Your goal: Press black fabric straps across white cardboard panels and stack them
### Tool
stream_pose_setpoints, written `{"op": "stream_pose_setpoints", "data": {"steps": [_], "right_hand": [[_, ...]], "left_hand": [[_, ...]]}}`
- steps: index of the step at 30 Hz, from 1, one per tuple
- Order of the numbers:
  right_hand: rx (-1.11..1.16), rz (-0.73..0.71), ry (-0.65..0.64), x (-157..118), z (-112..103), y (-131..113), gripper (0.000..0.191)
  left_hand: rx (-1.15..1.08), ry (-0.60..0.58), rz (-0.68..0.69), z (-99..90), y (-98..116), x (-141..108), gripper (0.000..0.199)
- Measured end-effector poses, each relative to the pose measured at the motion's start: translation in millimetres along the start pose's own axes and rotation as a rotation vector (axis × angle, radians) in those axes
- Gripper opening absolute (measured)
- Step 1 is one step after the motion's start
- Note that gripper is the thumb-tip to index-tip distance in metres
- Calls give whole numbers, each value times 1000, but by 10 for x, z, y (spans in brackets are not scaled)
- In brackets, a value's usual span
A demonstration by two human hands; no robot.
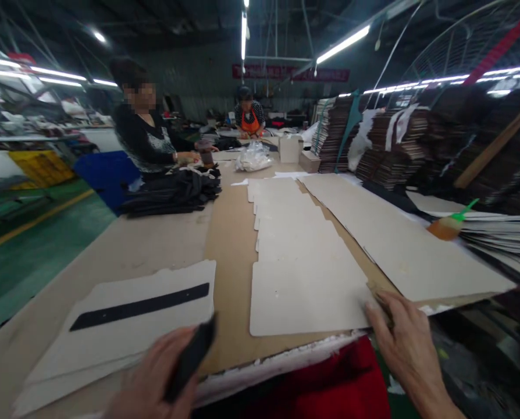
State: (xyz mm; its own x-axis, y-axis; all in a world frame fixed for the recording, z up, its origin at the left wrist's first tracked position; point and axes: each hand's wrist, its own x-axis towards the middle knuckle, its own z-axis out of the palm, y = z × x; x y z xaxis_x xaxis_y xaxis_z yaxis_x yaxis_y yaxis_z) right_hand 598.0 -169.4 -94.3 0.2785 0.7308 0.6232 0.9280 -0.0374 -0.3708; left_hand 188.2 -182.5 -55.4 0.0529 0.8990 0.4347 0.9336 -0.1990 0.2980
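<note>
My left hand [155, 372], blurred by motion, is closed around a black strip [194, 355] near the table's front edge. Left of it, another black strip [142, 305] lies across a stack of pale grey boards [124, 337]. My right hand [403, 331] is at the right front corner of the nearest board [307, 297] in an overlapping row. Its fingers are bent around a small tan piece [378, 294], too blurred to name. Behind that board, more boards [286, 221] overlap in a line running away from me.
Long pale sheets [399, 244] lie to the right, beside an orange bottle with a green nozzle [449, 224]. Black fabric pieces [173, 192] are piled at the left. Two people [144, 128] work farther back, near a clear plastic bag [253, 157]. Brown stacks [393, 145] stand at the right.
</note>
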Motion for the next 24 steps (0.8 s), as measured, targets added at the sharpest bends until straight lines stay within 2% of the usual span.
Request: {"op": "stream_pose_setpoints", "data": {"steps": [2,4,6,8,11,18,24], "right_hand": [[-21,-22,-30,-75,90,114,53],[2,-24,-38,-129,135,140,51],[40,-16,-41,-149,143,130,50],[81,-3,-45,-153,133,122,48],[135,16,-39,-181,118,139,44],[339,-17,67,-351,124,193,32],[424,-16,17,-457,43,166,27]], "left_hand": [[44,-209,-1,197,410,98,38],[130,-376,-78,342,786,221,43],[173,-449,-109,393,1043,305,45],[186,-490,-109,370,1158,319,44],[181,-519,-104,313,1147,242,44],[118,-484,-96,328,1034,48,50],[46,-412,-88,343,890,-91,47]]}}
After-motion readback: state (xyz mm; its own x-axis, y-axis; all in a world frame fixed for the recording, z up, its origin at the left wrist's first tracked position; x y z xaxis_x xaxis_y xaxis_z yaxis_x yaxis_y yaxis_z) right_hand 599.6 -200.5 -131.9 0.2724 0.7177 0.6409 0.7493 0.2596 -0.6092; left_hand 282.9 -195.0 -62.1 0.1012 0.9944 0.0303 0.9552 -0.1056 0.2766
